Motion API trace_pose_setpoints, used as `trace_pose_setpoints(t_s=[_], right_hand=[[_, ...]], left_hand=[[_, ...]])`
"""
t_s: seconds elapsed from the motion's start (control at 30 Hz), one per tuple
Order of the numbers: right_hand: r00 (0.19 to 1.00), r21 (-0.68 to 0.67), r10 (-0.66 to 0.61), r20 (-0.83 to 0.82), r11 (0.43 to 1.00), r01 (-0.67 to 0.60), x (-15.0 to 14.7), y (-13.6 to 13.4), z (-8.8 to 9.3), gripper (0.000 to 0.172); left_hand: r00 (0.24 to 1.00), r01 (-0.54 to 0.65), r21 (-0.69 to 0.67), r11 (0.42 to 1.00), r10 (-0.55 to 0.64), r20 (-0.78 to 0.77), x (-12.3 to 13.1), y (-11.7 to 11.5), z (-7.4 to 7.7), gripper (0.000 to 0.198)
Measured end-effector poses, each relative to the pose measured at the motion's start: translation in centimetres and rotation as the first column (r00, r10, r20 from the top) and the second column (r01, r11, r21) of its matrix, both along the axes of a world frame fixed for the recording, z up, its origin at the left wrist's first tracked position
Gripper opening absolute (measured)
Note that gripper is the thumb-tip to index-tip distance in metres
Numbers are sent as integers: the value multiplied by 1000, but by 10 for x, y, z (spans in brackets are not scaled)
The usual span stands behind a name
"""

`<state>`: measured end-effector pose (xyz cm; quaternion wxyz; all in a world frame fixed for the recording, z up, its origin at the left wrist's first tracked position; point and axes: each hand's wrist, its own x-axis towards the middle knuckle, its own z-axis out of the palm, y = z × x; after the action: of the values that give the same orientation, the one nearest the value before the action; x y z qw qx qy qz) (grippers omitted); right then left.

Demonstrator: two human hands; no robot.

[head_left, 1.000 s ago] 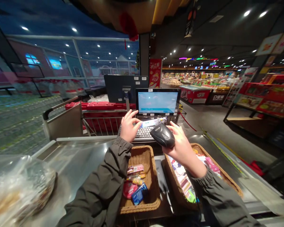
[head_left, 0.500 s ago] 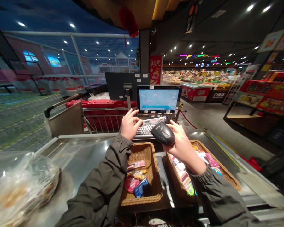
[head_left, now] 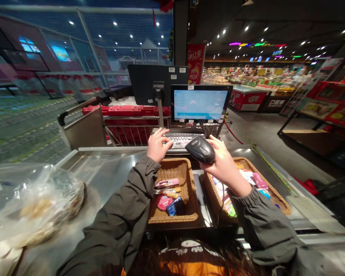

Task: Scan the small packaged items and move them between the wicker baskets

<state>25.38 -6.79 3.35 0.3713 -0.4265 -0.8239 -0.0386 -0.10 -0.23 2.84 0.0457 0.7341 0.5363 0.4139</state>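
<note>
My left hand (head_left: 158, 145) pinches the end of a small wrapped packet (head_left: 179, 144) between thumb and forefinger, its other fingers raised. The packet is partly transparent with printed marks, and its exact kind is unclear. My right hand (head_left: 220, 163) is wrapped round a black barcode scanner (head_left: 200, 149), whose head points left, close to the packet's right end. Behind the packet lies a white keyboard (head_left: 186, 136). Below my left hand is a wicker basket (head_left: 193, 191) with several small wrapped items. Another wicker basket (head_left: 276, 195), full of colourful packets, sits under my right forearm.
A lit screen (head_left: 201, 103) and the back of a dark monitor (head_left: 143, 82) rise behind the keyboard. Clear plastic bags (head_left: 43, 203) lie on the metal counter (head_left: 97, 180) at left. Beyond the counter stands a metal cart (head_left: 126, 134) with red crates.
The view has tilted down and shifted slightly. The packet has turned and dropped lower, in front of the keyboard. Both hands keep their hold, and the scanner's cord now shows.
</note>
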Motion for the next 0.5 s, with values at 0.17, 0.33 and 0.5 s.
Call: trace_pose_setpoints(t_s=[0.17, 0.33, 0.5], right_hand=[[999, -35, 16, -27, 999, -17, -6, 2, -6, 41], [1000, -96, 17, -16, 995, -19, -11, 5, -12, 43], [1000, -105, 27, -11, 994, -28, -16, 8, -17, 40]], left_hand=[[999, -3, -77, 997, 0, -47, -10, -6, -23, 16], [991, 7, -231, 973, -37, -127, -20, -16, -54, 17], [983, -3, -388, 922, -69, -172, -25, -26, -82, 17]])
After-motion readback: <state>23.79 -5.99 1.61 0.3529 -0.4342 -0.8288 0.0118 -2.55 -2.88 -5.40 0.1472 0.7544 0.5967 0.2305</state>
